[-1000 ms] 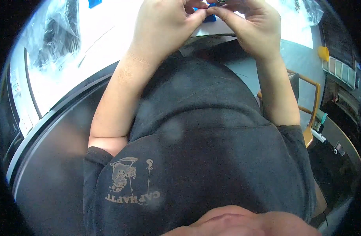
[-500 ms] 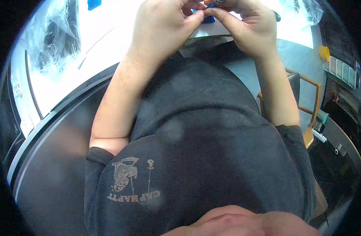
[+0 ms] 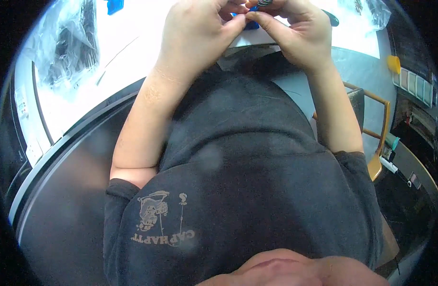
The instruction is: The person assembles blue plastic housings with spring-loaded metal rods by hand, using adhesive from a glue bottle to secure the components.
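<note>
At the top middle my left hand (image 3: 200,26) and my right hand (image 3: 305,31) meet, thumb tips nearly touching. The fingers of both are pinched together; whatever sits between the tips is too small and too hidden to name. Right beneath the fingertips a blue plastic piece (image 3: 252,25) shows in part over the white tabletop. Against the fingers of my right hand there is a small dark ringed or coiled item (image 3: 264,2), cut off by the upper edge.
Clear plastic bags with dark contents (image 3: 68,45) lie on the table's left side, another bag (image 3: 371,14) at far right. A second blue piece (image 3: 115,5) rests at the back left. A wooden chair (image 3: 383,124) stands to the right, near a yellow cup-like container (image 3: 393,64).
Both hands keep their pinch, and my right hand has shifted very slightly left. The surroundings have moved a little in the picture; nothing is visibly let go or picked up.
</note>
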`<state>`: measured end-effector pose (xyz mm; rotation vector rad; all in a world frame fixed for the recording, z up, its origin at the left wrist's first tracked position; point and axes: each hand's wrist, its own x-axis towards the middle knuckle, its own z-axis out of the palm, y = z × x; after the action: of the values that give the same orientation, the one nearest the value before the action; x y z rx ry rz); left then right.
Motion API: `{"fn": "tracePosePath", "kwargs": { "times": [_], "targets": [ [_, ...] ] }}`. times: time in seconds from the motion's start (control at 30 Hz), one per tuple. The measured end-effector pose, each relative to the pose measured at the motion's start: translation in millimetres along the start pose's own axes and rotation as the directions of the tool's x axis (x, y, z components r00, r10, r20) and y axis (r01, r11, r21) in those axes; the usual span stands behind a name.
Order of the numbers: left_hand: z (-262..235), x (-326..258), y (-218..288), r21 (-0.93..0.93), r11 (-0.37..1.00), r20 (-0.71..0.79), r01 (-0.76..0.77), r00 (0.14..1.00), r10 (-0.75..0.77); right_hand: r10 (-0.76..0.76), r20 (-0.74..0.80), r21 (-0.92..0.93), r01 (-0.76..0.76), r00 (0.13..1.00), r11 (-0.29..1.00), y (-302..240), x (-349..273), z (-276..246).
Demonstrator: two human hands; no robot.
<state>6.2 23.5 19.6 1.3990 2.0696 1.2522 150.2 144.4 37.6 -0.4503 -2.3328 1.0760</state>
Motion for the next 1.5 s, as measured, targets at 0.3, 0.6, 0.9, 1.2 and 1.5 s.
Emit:
{"fn": "tracePosePath", "kwargs": {
  "times": [0.3,0.6,0.9,1.2,1.5],
  "targets": [
    [-4.1,-0.9,9.0,0.003,0.998,-0.03,-0.067,0.997,0.067,-0.042,-0.011,-0.065,0.041,0.999,0.997,3.8,-4.3,-0.6],
    [-8.3,0.9,15.3,0.016,1.0,0.054,-0.025,0.998,0.024,-0.048,-0.062,0.219,0.061,0.997,0.974,-13.8,-4.1,-9.5],
    [-9.6,2.2,13.1,0.098,0.99,0.085,-0.101,0.992,0.093,-0.062,-0.051,0.138,0.068,0.997,0.988,-23.0,3.5,-12.4],
    [-7.1,2.6,13.8,-0.007,0.993,0.044,-0.12,0.992,0.121,-0.101,-0.064,0.059,0.105,0.993,0.993,-21.0,4.5,-12.9],
    [-1.1,2.2,-0.2,0.029,0.993,0.048,-0.117,0.992,0.115,-0.12,-0.071,0.025,0.122,0.99,0.992,-19.4,6.2,-13.5]
  ]
}}
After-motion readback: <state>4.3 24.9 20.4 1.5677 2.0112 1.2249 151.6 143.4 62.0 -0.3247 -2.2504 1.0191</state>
